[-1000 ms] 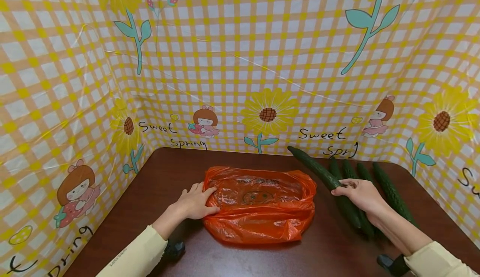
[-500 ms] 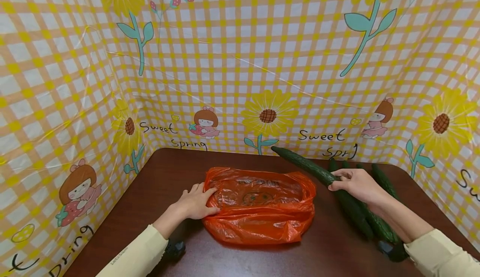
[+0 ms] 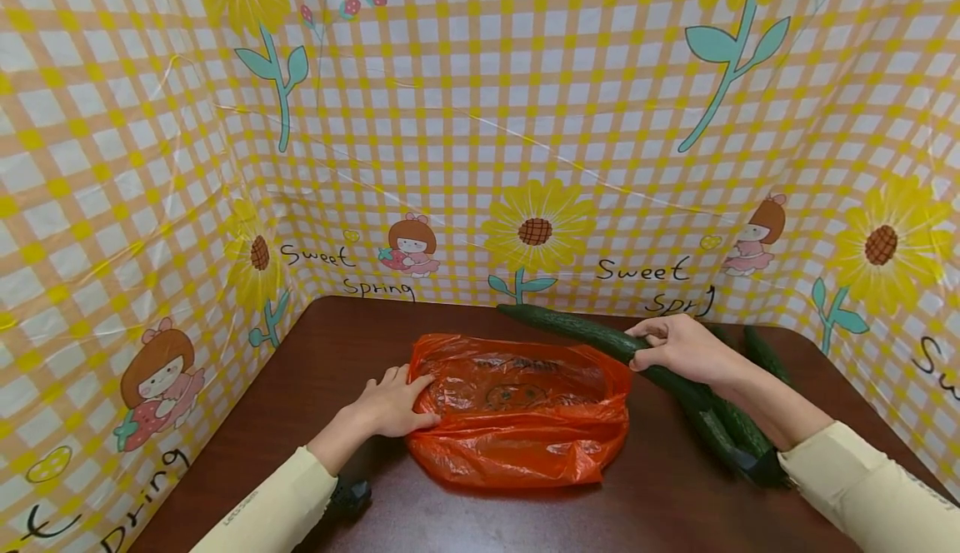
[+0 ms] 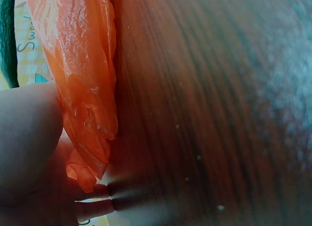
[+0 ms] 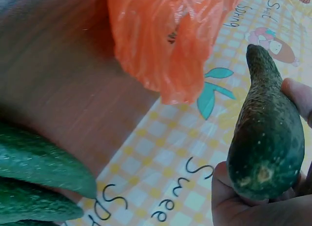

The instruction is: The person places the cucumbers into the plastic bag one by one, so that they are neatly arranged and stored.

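Note:
My right hand (image 3: 678, 349) pinches a long dark green cucumber (image 3: 562, 322) near its close end, thumb on one side and fingers on the other. Its far end points left, over the back right of an orange-red plastic bag (image 3: 517, 453). In the right wrist view the blunt end of this cucumber (image 5: 268, 157) faces the camera. The bag lies on its side of the table with its mouth spread upward. My left hand (image 3: 386, 403) rests at the bag's left edge, fingers spread; in the left wrist view the bag's plastic (image 4: 85, 65) hangs beside the thumb.
Several more cucumbers (image 3: 723, 428) lie side by side to the right, partly hidden under my right forearm. The dark brown table (image 3: 465, 520) meets a checked, flower-printed cloth (image 3: 450, 161) that rises at the back and both sides.
My right hand has carried the cucumber left and slightly back, away from the other cucumbers, and its far end now reaches behind the bag. The left hand and bag have stayed put.

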Available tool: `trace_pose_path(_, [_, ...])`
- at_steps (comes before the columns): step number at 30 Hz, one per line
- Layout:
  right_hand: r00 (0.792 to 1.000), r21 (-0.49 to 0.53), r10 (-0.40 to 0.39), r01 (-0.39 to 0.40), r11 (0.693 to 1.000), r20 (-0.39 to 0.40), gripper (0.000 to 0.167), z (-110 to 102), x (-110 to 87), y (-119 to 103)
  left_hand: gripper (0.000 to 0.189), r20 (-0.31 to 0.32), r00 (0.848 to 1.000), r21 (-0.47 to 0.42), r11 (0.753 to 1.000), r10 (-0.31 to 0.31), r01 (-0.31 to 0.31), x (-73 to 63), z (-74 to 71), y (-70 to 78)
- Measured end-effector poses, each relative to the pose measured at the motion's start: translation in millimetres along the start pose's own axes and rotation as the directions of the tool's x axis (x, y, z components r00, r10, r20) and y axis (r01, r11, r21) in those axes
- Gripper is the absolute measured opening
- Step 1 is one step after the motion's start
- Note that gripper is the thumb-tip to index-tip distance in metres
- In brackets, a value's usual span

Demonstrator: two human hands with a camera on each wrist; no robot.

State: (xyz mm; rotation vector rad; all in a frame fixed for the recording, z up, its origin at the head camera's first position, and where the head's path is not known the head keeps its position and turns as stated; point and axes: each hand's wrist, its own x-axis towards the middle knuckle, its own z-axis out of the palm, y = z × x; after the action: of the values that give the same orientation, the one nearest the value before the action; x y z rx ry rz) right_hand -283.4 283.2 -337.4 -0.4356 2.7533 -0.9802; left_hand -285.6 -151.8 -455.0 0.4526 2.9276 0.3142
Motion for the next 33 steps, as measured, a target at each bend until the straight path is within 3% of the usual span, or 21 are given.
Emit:
trace_pose_path(7, [0.999, 0.0, -0.026, 0.026, 1.0, 0.036, 0.055, 8, 16.1, -17, 0.079, 0.011, 1.0, 0.0, 1.0, -0.002, 0.002, -0.4, -1.1, 0.2])
trace_pose_path(15, [0.992, 0.066, -0.081, 0.075, 0.995, 0.093, 0.046, 28, 34.2, -31, 0.076, 0.016, 1.0, -0.001, 1.0, 0.006, -0.006, -3.8, -4.0, 3.1])
trace_pose_path(33, [0.978, 0.035, -0.143, 0.139, 0.99, 0.154, 0.045, 64, 72.9, -49, 0.077, 0.003, 1.0, -0.003, 1.0, 0.017, -0.017, -1.8, -2.7, 3.1])
